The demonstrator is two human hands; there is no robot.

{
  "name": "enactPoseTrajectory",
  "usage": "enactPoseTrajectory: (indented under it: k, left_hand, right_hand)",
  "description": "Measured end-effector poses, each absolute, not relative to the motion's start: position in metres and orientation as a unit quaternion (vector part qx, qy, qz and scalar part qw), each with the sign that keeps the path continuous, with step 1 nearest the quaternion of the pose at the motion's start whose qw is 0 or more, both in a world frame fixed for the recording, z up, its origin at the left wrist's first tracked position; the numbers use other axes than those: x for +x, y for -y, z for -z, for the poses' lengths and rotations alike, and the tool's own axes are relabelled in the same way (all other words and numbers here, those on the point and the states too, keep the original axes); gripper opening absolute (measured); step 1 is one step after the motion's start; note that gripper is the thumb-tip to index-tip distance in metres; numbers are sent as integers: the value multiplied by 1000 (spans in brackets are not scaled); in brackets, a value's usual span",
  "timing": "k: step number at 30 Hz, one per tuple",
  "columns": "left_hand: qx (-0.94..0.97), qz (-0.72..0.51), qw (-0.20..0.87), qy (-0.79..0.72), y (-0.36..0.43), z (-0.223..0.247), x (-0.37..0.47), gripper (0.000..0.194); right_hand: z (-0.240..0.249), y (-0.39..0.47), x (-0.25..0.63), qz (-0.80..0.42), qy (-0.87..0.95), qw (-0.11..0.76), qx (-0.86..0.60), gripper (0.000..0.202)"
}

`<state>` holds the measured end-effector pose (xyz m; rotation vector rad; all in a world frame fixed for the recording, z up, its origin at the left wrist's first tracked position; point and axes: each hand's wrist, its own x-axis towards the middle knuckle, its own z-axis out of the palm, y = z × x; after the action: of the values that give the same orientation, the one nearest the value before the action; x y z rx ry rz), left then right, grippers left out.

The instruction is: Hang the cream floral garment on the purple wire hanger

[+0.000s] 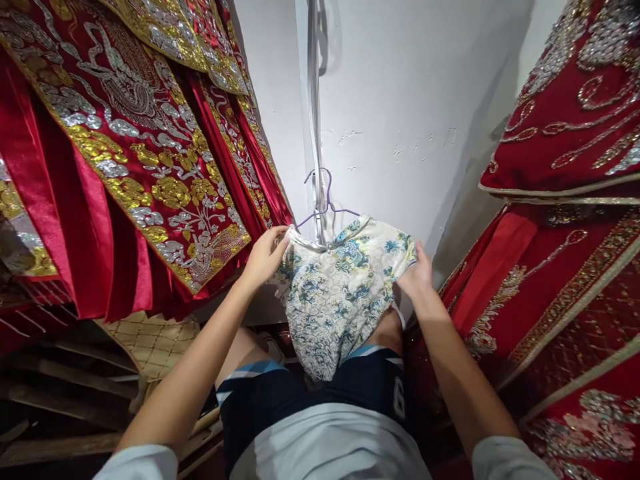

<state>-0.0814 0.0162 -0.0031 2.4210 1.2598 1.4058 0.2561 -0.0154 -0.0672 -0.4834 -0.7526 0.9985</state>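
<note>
A white floral top (340, 293) with blue and yellow-green print hangs on a thin purple hanger (329, 193) in front of the wall. My left hand (266, 255) pinches the top's shoulder beside the neckline, thumb and fingers together on the cloth. On the other side, my right hand (419, 272) grips the sleeve edge, its fingers partly behind the fabric. The hanger's hook shows above the collar, next to a pale vertical strap (315, 100). Most of the hanger's arms are hidden inside the top.
Red garments with gold and silver embroidery (145, 153) hang at the left. More red beaded garments (565, 133) hang at the right. A white wall (390, 87) stands ahead. Wooden bars (65, 373) and a quilted gold cloth (155, 340) lie low at the left.
</note>
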Motion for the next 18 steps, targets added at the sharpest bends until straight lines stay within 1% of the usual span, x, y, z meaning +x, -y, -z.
enactPoseTrajectory:
  k: [2,4,7,9,11,14,16,18]
  left_hand:
    - [819,-429,53,-377,-26,-10,-70,42]
    - [835,-406,65,-366,-35,-22,-59,40]
    - [826,-419,75,-369,-46,-39,-46,35]
    - [805,-458,30,-376,-48,-50,-39,24]
    - [779,-499,-46,-377,-46,-60,-32,15]
    - [771,-511,-131,-356,-35,-70,-24,17]
    - [784,-495,-141,-347,-25,-70,-21,16]
    - [782,-502,-125,-348,-17,-64,-20,26]
  right_hand:
    - [59,11,263,-432,345,790,-266,46]
    - [52,10,265,-390,346,793,-317,42]
    - [43,10,261,-364,360,794,-329,41]
    - [36,10,258,-371,362,801,-301,40]
    - [33,14,255,-381,345,811,-278,37]
    - [41,35,250,-401,312,821,-259,37]
    - [55,63,245,-423,317,813,-244,44]
    - [71,95,239,-464,367,775,-223,57]
